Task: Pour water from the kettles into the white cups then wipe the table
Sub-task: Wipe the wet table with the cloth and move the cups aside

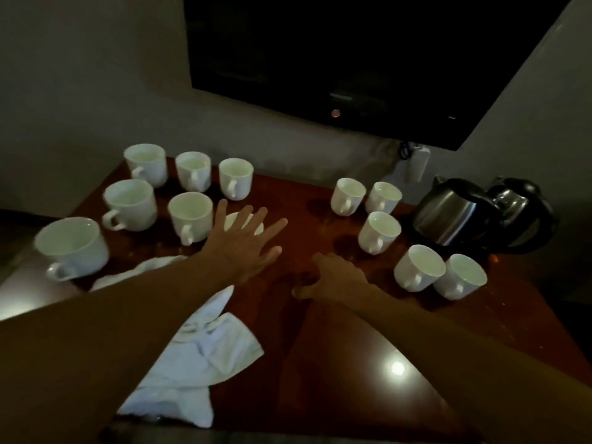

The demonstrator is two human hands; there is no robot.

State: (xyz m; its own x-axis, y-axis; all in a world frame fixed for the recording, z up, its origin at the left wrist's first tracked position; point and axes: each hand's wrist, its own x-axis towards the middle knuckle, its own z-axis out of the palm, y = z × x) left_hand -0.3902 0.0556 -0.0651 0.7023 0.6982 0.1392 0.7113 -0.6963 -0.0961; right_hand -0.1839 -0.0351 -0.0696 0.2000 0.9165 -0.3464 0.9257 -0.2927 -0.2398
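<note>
**A:** From the head view, how do the fingers of the left hand (246,248) lie?

**B:** Straight and spread wide, holding nothing. They hover over a half-hidden cup (238,221); I cannot tell whether they touch it.

**A:** And the right hand (336,278)?

**B:** Knuckles up, fingers loosely curled toward the table (298,193), gripping nothing visible.

**A:** Where's everything else?

**B:** White cups stand in a left group (189,216) and a right group (379,232). A steel kettle (448,213) and a second kettle (525,216) stand far right. The white cloth (198,350) lies under the left forearm.

Perhaps hotel room: wall television (352,59), kettles (455,213)
</note>
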